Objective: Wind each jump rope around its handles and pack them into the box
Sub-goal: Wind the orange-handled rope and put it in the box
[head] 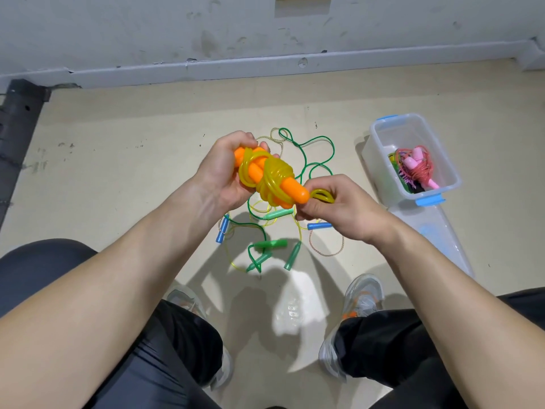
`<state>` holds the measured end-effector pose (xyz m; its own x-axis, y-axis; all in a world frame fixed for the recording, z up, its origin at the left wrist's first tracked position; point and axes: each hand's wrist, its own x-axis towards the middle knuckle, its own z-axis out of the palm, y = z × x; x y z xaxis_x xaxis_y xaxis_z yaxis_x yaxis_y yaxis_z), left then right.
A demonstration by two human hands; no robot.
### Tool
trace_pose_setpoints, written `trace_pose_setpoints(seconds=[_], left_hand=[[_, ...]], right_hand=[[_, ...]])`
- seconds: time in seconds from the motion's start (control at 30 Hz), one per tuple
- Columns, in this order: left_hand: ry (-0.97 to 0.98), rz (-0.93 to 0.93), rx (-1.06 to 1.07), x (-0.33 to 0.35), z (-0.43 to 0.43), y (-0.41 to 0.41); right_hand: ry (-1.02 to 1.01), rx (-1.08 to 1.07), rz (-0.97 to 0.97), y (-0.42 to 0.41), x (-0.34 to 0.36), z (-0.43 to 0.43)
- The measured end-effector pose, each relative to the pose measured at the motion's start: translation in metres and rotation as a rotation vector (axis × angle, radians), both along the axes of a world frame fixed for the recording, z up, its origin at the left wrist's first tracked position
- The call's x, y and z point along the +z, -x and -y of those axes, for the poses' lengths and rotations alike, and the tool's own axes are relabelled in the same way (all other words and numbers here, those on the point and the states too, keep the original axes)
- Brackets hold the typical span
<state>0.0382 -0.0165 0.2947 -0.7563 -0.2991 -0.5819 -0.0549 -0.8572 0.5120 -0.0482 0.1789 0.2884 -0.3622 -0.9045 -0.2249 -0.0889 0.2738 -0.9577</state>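
Forearms [118,290] nearest, converging over floor [118,172]. My left hand [224,169] curled round far end of orange handles [290,187]; axis runs far-left to near-right. My right hand [339,208] pinches yellow rope [277,178] tail at near tip. Box [376,134] toward floor's right edge, nearer right hand.

Orange-handled rope [267,180] yellow-wound; loose ropes [265,231] floored; box [413,160] part-filled

The left forearm [124,284] and right forearm [460,290] reached from the near edge, converging. The left hand [224,172] curled round the orange handles [295,188]; the right hand [342,211] pinched the yellow rope [324,196].
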Motion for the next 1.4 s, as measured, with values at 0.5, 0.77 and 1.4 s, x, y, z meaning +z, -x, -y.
trace_pose_setpoints(seconds=[0.5, 0.77, 1.4], left_hand=[[0.022, -0.053, -0.208, -0.009, -0.015, -0.006], [0.049, -0.065, -0.264, -0.011, -0.014, -0.007], [0.482, -0.220, -0.581, -0.005, -0.034, -0.011]], right_hand=[[-0.058, -0.028, -0.333, -0.001, 0.002, -0.004], [-0.119, -0.038, -0.357, 0.001, -0.001, -0.003], [-0.325, -0.155, -0.004, 0.028, 0.018, -0.006]])
